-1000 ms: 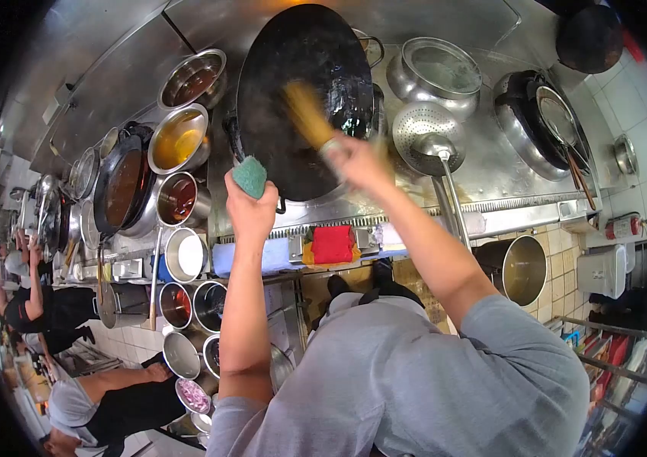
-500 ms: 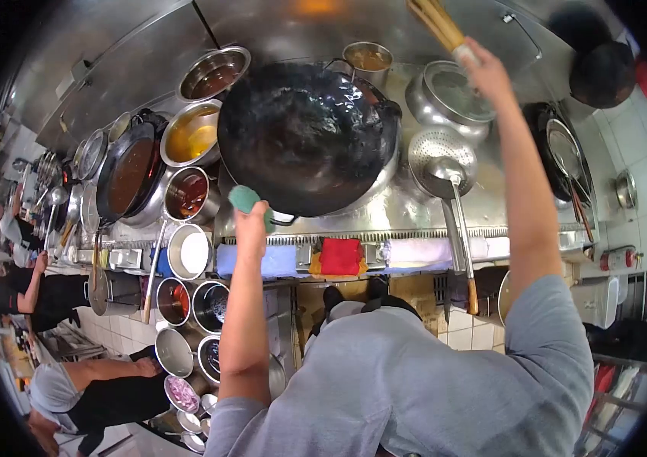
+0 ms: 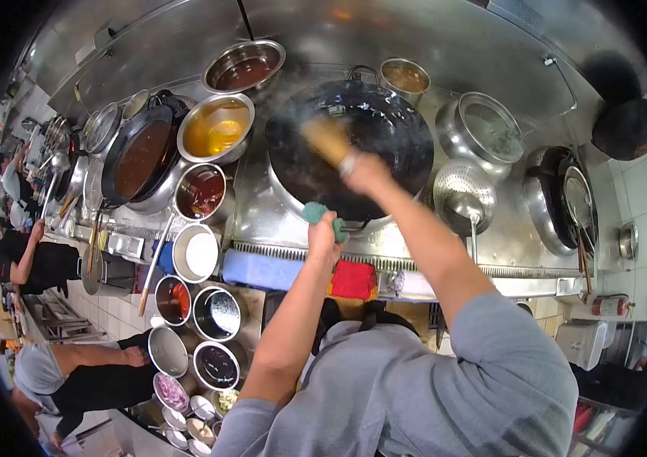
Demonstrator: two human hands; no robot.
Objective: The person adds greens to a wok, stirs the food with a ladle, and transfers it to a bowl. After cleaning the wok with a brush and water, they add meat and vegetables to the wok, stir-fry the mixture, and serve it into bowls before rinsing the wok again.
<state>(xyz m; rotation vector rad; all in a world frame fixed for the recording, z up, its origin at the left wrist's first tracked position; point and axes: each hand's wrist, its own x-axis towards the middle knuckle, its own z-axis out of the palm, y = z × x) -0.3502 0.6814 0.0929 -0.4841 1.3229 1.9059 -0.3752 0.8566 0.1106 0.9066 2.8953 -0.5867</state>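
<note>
A large black wok (image 3: 396, 129) sits on the stove with faint steam at its left. My left hand (image 3: 323, 234) is closed on a folded green cloth (image 3: 313, 212) at the wok's near handle, which is mostly hidden. Over the wok's interior, my right hand (image 3: 368, 175) grips a bamboo wok brush (image 3: 326, 140). Motion smears the bristle end, so I cannot tell whether it touches the metal. To the right of the wok rest a perforated strainer (image 3: 457, 181) and a steel ladle (image 3: 470, 204).
Left of the wok stand a bowl of yellow oil (image 3: 246, 148), a pot of red sauce (image 3: 221, 206) and a wok of brown liquid (image 3: 114, 171). A lidded steel pot (image 3: 457, 137) is at the right. Co-workers, one with a visible hand (image 3: 134, 356), are at far left.
My right hand has swung the brush from the upper right down and left into the wok area. My left hand keeps its grip on the cloth; the camera view has shifted.
</note>
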